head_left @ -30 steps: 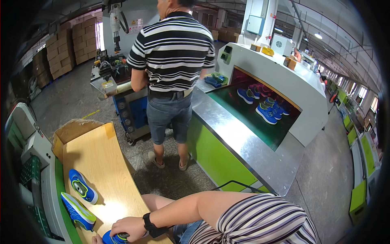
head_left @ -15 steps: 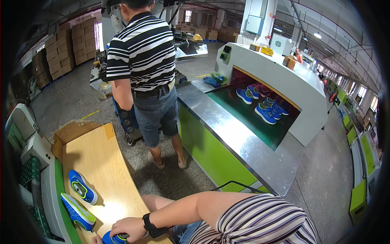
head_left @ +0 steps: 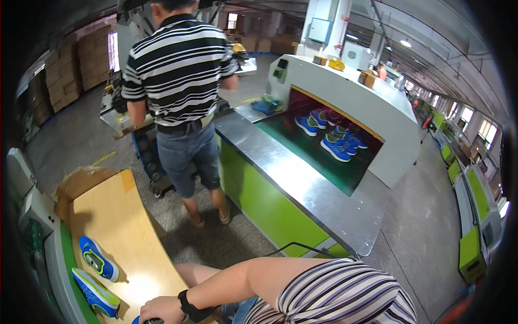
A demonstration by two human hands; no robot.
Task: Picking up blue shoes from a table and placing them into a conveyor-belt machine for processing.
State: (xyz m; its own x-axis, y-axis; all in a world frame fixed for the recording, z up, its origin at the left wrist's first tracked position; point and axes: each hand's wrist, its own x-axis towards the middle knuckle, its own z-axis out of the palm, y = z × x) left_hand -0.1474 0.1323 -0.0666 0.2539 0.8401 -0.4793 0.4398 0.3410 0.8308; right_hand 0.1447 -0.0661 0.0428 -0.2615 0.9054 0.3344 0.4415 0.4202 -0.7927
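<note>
At the lower edge, my right hand [head_left: 163,308] curls over a blue sneaker [head_left: 155,321], and only a little of that sneaker shows beneath my fingers. A black band circles my right wrist. My left hand is out of the picture. Two more blue sneakers with lime-green trim rest on the wood-patterned tabletop [head_left: 110,216]: one sneaker [head_left: 99,258] stands upright with something grey in its opening, and the other sneaker [head_left: 96,293] lies tipped on its side, closest to my hand.
A conveyor machine [head_left: 345,102] with a metal ledge [head_left: 291,173] stands to the right; several blue sneakers [head_left: 335,144] sit on its green belt. Ahead, a co-worker in a striped shirt [head_left: 178,70] faces away. Carton stacks [head_left: 62,75] rise at the far left.
The view has swung slightly right, so most things appear further left. The sliver of my left hand has left the picture. The co-worker's right-side arm now shows bent outward.
</note>
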